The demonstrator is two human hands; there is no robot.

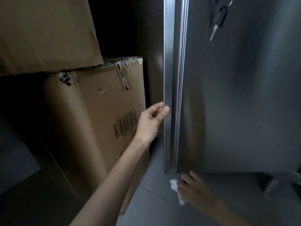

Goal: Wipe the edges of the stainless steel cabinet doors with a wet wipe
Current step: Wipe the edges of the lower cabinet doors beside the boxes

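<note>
You had your left hand [153, 119] gripping the edge of the door [244, 95], right hand [193, 190] seemingly clutching the wipe [175, 187] at the bottom corner; pressing flat was key.

The left hand [153, 118] grips the steel door [244, 95] edge; the right hand [193, 190] holds a white wipe [175, 190] beneath it.

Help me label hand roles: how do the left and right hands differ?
The left hand grips the door edge higher up, bare; the right hand sits at its bottom corner, holding the wet wipe. The left hand is lit, the right hand shadowed. Both are at that same edge.
</note>
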